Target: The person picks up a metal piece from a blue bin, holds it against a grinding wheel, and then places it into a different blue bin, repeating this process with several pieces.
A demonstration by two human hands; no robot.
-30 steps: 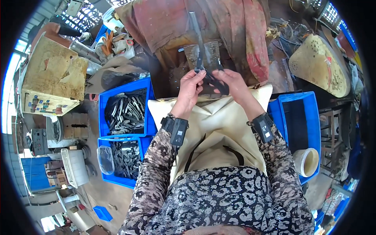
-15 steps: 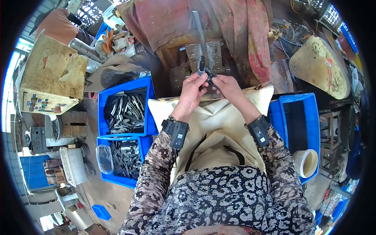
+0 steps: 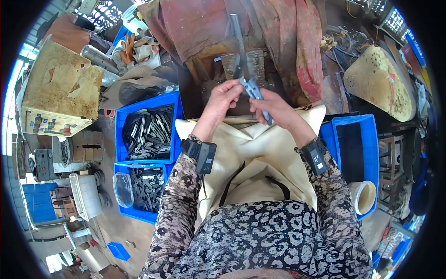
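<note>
In front of the apron, my right hand (image 3: 274,108) wraps around a long grey metal piece (image 3: 251,88) with holes or slots near its far end. Its lower end sticks out below my fingers. My left hand (image 3: 224,98) is closed in a pinch beside that far end. A blurred dark strip (image 3: 238,72) shows just beyond the left fingertips; whether they grip it or the grey piece is unclear. Farther off, a metal bar (image 3: 237,35) slants down to a wet, worn block (image 3: 255,65) under a stained reddish cloth (image 3: 204,28).
On my left stand two blue bins, the far one (image 3: 119,135) and the near one (image 3: 139,215), with many flat metal pieces. A blue bin (image 3: 369,139) and a pale bucket (image 3: 362,195) are at right. A worn control box (image 3: 58,88) and a person (image 3: 69,35) are far left.
My right hand has turned the grey piece, so its broad side now shows. My left hand has shifted slightly left, and the hands are a little farther apart.
</note>
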